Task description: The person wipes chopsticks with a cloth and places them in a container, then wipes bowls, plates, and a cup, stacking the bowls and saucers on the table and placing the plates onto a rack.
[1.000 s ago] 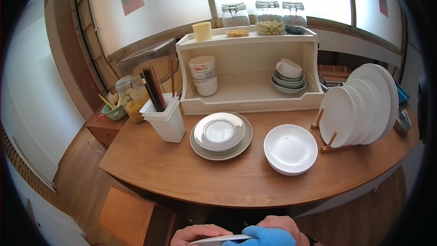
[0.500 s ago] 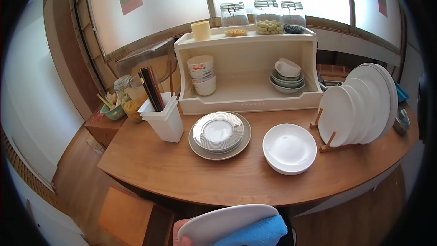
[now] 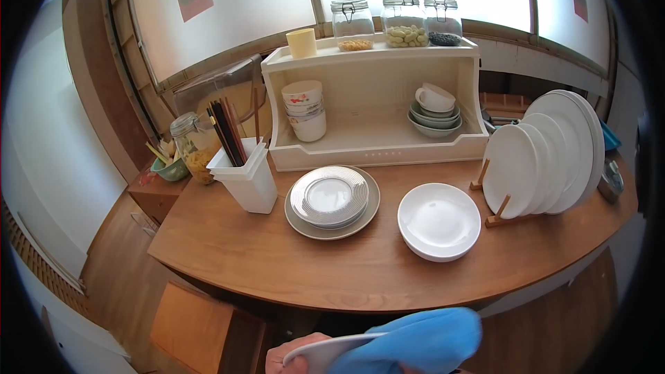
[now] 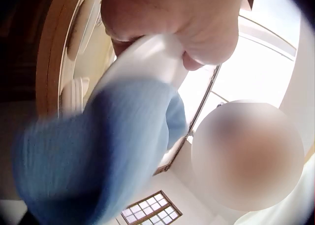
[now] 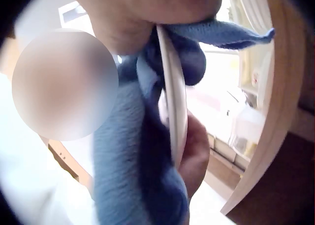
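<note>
At the bottom of the head view, below the table's front edge, my left hand (image 3: 299, 354) grips the edge of a white plate (image 3: 331, 352). A blue cloth (image 3: 429, 336) covers the plate's right part; my right hand is mostly hidden behind it there. In the left wrist view the left hand (image 4: 172, 18) pinches the plate (image 4: 155, 57) between thumb and fingers, with the cloth (image 4: 118, 136) over the rest. In the right wrist view my right hand (image 5: 157, 10) pinches the plate (image 5: 174, 97) through the cloth (image 5: 123, 151), folded round both faces.
On the wooden table (image 3: 305, 284) stand stacked plates (image 3: 329, 197), white bowls (image 3: 439, 220), a plate rack with several plates (image 3: 509, 173) and a chopstick holder (image 3: 251, 183). Behind is a cream shelf (image 3: 374, 156) with bowls and jars. A wooden stool (image 3: 190, 322) stands lower left.
The plate first tilted up to show its broad face, then turned back to a steeper angle. The blue cloth has moved up and right, covering the plate's right side.
</note>
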Motion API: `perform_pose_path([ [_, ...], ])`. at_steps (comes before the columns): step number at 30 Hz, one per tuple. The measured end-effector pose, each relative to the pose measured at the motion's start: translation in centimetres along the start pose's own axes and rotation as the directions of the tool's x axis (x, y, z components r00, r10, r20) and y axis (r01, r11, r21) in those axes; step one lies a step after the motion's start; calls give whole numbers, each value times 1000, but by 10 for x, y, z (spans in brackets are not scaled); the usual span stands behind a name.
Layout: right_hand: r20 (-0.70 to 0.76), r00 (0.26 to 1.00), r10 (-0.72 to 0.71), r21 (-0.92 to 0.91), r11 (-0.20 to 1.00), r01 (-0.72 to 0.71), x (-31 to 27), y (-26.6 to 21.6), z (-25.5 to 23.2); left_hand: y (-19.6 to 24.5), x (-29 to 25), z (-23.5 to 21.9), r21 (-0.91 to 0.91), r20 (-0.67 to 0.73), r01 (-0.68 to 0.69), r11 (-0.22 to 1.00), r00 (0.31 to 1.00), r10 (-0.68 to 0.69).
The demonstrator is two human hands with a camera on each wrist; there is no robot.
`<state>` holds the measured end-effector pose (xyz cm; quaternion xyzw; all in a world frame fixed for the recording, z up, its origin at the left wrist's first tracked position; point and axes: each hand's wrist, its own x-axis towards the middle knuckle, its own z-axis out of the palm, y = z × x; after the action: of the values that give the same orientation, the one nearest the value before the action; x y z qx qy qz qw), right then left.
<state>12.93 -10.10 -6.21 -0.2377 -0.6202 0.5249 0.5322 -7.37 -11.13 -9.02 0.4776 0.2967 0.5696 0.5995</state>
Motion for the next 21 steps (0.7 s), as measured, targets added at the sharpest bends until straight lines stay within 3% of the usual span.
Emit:
perform_pose_path([
  [3,-9,1000,-13,-5,1000,13,0,-4,-10,2,-3,7,56,-196,13,998,981,-2],
  [13,-11,998,-56,44,997,56,1,-5,-15,-5,5,-5,-87,-201,-55,995,979,37],
  [16,69,990,-122,80,990,117,8,-7,-26,-5,14,-12,-62,-60,-24,998,998,20],
  [17,87,955,-282,-232,927,295,0,-1,-31,4,15,-19,128,71,-72,989,996,63],
  [18,103,895,-434,-521,743,420,-5,0,-34,4,22,-19,82,197,-87,993,978,69],
  [19,150,923,-354,-331,862,384,-3,-3,-43,8,28,-20,135,337,-143,980,937,91],
  [20,142,925,-353,-335,862,380,-1,-10,-44,13,35,-19,178,471,-207,962,876,101],
  [21,141,916,-374,-408,821,398,0,-19,-42,18,33,-18,246,455,-120,962,891,-5],
])
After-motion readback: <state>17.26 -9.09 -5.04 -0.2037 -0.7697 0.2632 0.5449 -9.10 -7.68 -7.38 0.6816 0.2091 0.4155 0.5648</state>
